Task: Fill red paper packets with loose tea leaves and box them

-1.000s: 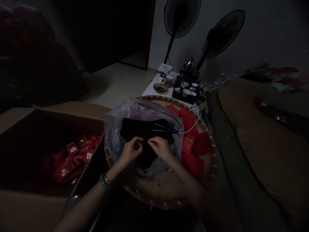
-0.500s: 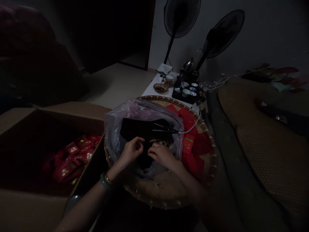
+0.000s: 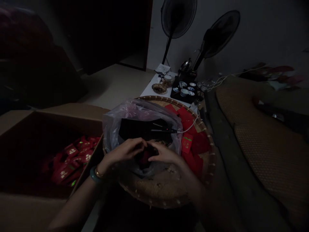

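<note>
Both of my hands meet over the near side of an open clear plastic bag with a dark inside. The fingers of my left hand curve over from the left, a green bangle and a gold one on its wrist. From the right my right hand curls, thumb and fingers bent round. Between them is a dark red packet, dim and partly hidden by the fingers. Beyond the hands, a thin black device with a red light and white cable lies across the bag. A round woven bamboo tray carries the bag.
Flat red envelopes lie on the tray's right side. A cardboard box at left contains several red packets. Behind stand a white table with a tea set and two fans. A woven-covered seat is at right.
My hands have come together, fingertips nearly touching, and a dark red packet now shows between them. The left forearm has swung left. The view has shifted slightly.
</note>
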The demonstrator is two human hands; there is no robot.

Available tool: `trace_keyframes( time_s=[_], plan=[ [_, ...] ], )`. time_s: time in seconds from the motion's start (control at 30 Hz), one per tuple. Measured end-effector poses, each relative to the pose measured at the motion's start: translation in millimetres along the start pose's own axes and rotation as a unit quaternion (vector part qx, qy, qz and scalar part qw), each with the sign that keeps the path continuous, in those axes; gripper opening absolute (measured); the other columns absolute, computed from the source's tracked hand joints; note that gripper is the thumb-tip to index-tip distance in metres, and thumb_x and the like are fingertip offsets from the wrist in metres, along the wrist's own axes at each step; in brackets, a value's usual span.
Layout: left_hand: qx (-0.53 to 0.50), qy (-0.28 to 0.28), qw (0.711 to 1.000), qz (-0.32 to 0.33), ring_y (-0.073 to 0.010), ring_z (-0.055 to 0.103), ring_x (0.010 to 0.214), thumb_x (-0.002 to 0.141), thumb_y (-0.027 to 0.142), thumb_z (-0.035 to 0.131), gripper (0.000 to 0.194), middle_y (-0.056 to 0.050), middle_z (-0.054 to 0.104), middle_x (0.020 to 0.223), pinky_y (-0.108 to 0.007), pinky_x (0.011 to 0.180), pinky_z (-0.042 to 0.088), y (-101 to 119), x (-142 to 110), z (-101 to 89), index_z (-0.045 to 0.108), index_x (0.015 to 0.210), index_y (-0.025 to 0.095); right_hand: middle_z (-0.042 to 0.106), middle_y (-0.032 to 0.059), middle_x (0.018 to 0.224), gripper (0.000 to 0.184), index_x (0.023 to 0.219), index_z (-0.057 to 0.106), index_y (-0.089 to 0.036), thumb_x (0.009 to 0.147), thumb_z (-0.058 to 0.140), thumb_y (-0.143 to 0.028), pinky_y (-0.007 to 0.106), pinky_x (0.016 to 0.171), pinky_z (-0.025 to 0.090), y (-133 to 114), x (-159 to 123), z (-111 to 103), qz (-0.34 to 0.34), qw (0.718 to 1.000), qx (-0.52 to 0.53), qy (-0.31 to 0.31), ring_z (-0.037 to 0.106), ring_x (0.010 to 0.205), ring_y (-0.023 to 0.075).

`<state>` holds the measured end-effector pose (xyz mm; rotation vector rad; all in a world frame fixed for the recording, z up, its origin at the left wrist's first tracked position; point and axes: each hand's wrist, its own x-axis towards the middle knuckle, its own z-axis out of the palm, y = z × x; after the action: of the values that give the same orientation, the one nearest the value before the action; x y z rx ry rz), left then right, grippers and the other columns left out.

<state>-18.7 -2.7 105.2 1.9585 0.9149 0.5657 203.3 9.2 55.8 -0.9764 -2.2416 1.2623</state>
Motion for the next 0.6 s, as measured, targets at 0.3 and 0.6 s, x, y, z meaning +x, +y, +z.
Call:
trace_keyframes(
  time_s=[0.3, 0.6],
  plan=[
    [-0.295, 0.204, 0.929, -0.091, -0.0182, 0.063, 0.086, 0.063, 0.033, 0.074, 0.055, -0.010, 0.065, 0.101, -0.032, 0.077, 0.050, -44, 18, 32.0, 0.054, 0.111, 0.016, 0.069, 0.0045, 0.093, 0.044, 0.100, 0.063, -0.015, 0.062, 0.073, -0.035, 0.032, 0.063, 0.054, 24, 14, 33, 0.133, 0.941, 0.254, 0.177, 0.064, 0.077, 0.0193],
    [-0.329, 0.140, 0.913, -0.196, -0.0161, 0.066, 0.065, 0.057, 0.033, 0.078, 0.040, -0.005, 0.071, 0.076, -0.027, 0.064, 0.051, -57, 17, 54.0, 0.066, 0.088, 0.011, 0.069, 0.0028, 0.080, 0.037, 0.085, 0.065, -0.015, 0.057, 0.074, -0.036, 0.021, 0.043, 0.048, 20, 13, 30, 0.163, 0.890, 0.348, 0.246, 0.059, 0.058, 0.0120]
  ],
)
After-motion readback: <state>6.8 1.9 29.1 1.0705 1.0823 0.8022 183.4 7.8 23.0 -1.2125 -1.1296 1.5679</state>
